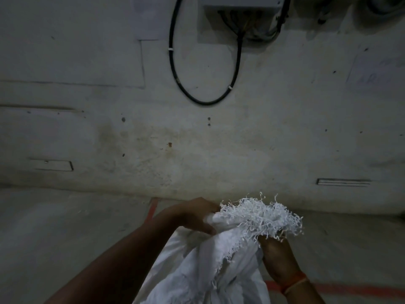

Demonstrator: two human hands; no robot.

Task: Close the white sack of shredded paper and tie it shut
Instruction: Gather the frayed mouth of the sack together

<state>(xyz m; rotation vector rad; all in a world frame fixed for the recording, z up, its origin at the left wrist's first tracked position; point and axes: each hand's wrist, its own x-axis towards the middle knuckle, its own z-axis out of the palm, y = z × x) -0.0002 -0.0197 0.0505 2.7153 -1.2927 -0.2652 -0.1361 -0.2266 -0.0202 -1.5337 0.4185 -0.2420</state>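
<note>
The white woven plastic sack (197, 270) is standing on the grey concrete floor (65, 238), close to the foot of the stained pale wall (197, 150), and its gathered top is rising toward the camera in the lower middle of the view. The left hand (192, 216) is gripping one side of the bunched mouth, its grip closed narrow round a fold of the fabric, with the thumb lying across the cloth. The right hand (276, 253) is holding the other side from below, fingers curled round the neck just under the frayed white fringe of loose threads (260, 213) that is fanning out above both hands. Whether that tuft is the sack's raw edge or shredded paper spilling out is hard to tell; the contents themselves are hidden inside the cloth.

Both hands appear to be squeezing the mouth together so the paper is kept in while a neck is formed, and holding it high is likely keeping the fabric taut enough to twist. No cord or knot is showing, so the tying looks not yet begun. An orange thread band (295, 281) is sitting on the right wrist. Red painted lines (350, 290) are running across the floor behind the sack, and a black looped cable (173, 69) is hanging from a grey wall box (238, 16) above.
</note>
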